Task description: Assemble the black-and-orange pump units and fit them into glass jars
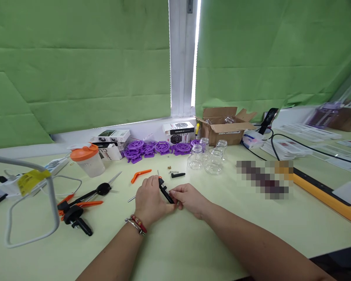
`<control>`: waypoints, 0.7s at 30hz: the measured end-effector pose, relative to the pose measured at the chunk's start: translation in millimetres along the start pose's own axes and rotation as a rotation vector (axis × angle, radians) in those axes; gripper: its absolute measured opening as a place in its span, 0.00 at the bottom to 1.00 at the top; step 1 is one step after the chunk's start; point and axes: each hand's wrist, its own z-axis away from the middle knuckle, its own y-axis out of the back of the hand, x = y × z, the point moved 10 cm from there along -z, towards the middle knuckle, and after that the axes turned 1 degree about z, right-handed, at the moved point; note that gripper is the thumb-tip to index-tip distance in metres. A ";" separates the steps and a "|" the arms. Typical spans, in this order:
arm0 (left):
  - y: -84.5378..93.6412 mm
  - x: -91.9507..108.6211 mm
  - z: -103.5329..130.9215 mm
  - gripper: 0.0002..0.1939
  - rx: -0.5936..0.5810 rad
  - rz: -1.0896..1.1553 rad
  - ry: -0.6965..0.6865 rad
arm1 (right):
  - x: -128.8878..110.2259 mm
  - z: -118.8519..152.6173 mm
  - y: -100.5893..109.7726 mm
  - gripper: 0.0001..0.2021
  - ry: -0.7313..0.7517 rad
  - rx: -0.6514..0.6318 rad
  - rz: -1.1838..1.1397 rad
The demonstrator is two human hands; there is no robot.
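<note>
My left hand (152, 199) is closed round a slim black plastic handle (164, 190) that lies slanted over the table. A bit of orange and a thin metal rod show at its upper end. My right hand (190, 199) pinches at the handle's lower right side; whatever lies between its fingertips is hidden. Just beyond the hands are a small black part (178, 175), a coil spring (173, 172), tiny brass-coloured pieces (169, 168) and a bent orange lever (140, 175). Left of my left hand, a metal rod (131, 199) sticks out.
At the left lie black and orange tool parts (73, 214) beside a grey wire frame (54, 210). An orange-lidded cup (89, 162), purple plastic wheels (162, 147), glass jars (214, 162) and an open cardboard box (222, 132) stand farther back. A yellow-black bar (324, 195) lies right.
</note>
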 end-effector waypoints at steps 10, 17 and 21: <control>0.2 3.6 0.8 0.37 -0.009 0.027 0.002 | -2.5 1.8 -2.3 0.12 -0.002 0.017 0.044; 0.8 0.3 0.6 0.37 -0.001 0.024 -0.001 | -0.4 1.0 -0.3 0.06 0.002 0.050 0.062; -0.6 -9.7 0.0 0.36 -0.031 -0.008 0.036 | -23.2 -4.7 23.3 0.07 0.189 0.180 0.384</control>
